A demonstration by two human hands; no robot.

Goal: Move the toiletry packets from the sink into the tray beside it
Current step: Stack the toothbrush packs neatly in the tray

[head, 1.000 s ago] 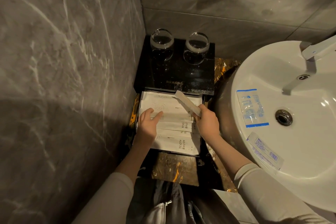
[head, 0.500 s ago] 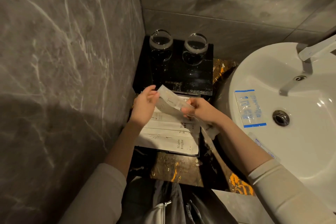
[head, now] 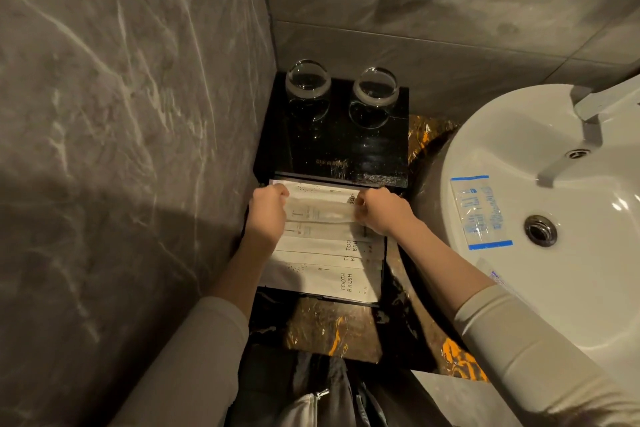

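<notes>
Half a second back the long white packet (head: 320,215) was tilted up in the air between my hands; now it lies flat across the far end of the tray (head: 377,303), level with the packets already there. My left hand (head: 268,211) grips its left end and my right hand (head: 379,210) pinches its right end, fingers curled on both sides. I hold it by the two ends so that it stays straight and I can square it to the rows below, all laid crosswise so that their toothbrush labels read the same way.

Under it, the stacked packets (head: 325,267) fill the tray from near edge to far, each overlapping the next. Behind the tray a black stand (head: 346,139) carries two glasses (head: 307,80), upside down as far as I can tell, tucked into the corner of the wall.

On my right, the sink (head: 519,135) is not done with: a clear packet with blue edges (head: 479,211) lies on its inner slope beside the drain, and another pokes out past my right sleeve, mostly hidden. My guess is that I let go once this one sits straight, then reach right for the blue-edged one. The dark marbled bench (head: 332,329) shows just in front of the tray.
</notes>
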